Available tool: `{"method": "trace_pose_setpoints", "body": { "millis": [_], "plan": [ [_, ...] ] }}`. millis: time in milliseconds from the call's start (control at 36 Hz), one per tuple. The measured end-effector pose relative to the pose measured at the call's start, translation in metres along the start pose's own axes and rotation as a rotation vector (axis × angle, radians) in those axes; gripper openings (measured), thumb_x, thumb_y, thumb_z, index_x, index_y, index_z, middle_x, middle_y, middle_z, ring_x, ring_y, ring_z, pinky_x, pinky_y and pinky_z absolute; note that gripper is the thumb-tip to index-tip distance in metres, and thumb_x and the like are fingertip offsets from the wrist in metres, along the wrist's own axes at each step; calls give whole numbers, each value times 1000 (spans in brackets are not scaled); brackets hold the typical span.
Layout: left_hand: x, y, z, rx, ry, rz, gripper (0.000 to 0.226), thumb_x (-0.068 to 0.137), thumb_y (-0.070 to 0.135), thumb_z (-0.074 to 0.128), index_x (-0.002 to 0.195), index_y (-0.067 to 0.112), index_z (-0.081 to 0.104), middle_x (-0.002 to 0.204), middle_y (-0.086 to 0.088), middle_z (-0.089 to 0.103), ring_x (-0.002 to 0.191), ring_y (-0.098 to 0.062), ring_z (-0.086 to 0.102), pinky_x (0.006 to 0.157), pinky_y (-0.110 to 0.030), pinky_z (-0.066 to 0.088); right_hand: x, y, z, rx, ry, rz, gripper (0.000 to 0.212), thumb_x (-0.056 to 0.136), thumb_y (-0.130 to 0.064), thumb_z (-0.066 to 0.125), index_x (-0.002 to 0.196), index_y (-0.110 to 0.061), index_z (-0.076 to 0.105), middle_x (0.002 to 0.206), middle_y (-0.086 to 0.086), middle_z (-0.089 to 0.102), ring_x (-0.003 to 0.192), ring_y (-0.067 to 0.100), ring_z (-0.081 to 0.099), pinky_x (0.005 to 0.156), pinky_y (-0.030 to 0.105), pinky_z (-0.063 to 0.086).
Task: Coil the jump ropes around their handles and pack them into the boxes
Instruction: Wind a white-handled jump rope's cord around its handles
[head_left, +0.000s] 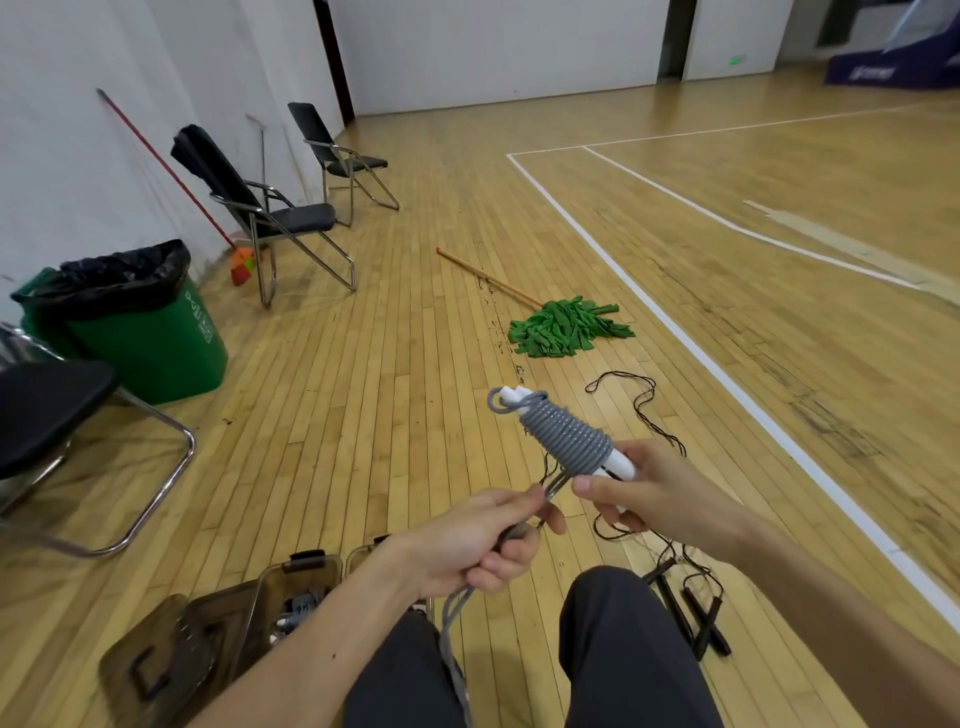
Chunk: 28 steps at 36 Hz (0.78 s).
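Nearest, brown box (270, 587) holding a coiled rope bundle (301, 605); left grip (467, 545) pinching grey rope strands (451, 618), right grip (660, 493) clamped round white handles (621, 465).

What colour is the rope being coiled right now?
Grey. The rope wraps white handles, clearest in the head view.

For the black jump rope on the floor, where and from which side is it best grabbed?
Probably by its two black handles, from above: they lie flat and crossed on the floor beside the right leg, rigid and together, while the thin cord sprawls loose.
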<state>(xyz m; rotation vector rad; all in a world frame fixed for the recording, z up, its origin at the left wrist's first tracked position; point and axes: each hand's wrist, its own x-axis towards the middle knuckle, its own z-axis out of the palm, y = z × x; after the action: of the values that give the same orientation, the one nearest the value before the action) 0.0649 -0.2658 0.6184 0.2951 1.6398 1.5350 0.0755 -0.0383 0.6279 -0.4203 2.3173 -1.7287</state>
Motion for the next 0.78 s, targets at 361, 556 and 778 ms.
{"method": "trace_pose_setpoints", "body": {
  "millis": [361, 556, 778],
  "plan": [
    [-3, 2, 20, 988, 254, 57, 34, 106, 43, 41, 86, 21, 58, 64, 11, 44, 54, -4, 42, 57, -26, 34, 8, 38, -5, -217, 10, 148, 25, 93, -34, 72, 94, -10, 65, 65, -1, 62, 56, 11, 52, 55, 28, 44],
    [-6, 22, 21, 1509, 266, 151, 32, 106, 42, 39, 87, 20, 52, 77, 6, 52, 66, -10, 47, 62, -28, 37, 11, 39, 2, -321, -110, 302, 28, 94, -38, 69, 98, -11, 62, 69, -1, 64, 54, 9, 51, 50, 22, 42],
    [-4, 44, 22, 1748, 93, 333, 35, 101, 45, 46, 110, 17, 64, 94, 4, 59, 87, -14, 53, 73, -31, 51, 12, 21, 15, -502, -422, 427, 29, 96, -41, 67, 89, -14, 60, 67, 0, 62, 51, 13, 48, 50, 22, 42]
  ]
}}
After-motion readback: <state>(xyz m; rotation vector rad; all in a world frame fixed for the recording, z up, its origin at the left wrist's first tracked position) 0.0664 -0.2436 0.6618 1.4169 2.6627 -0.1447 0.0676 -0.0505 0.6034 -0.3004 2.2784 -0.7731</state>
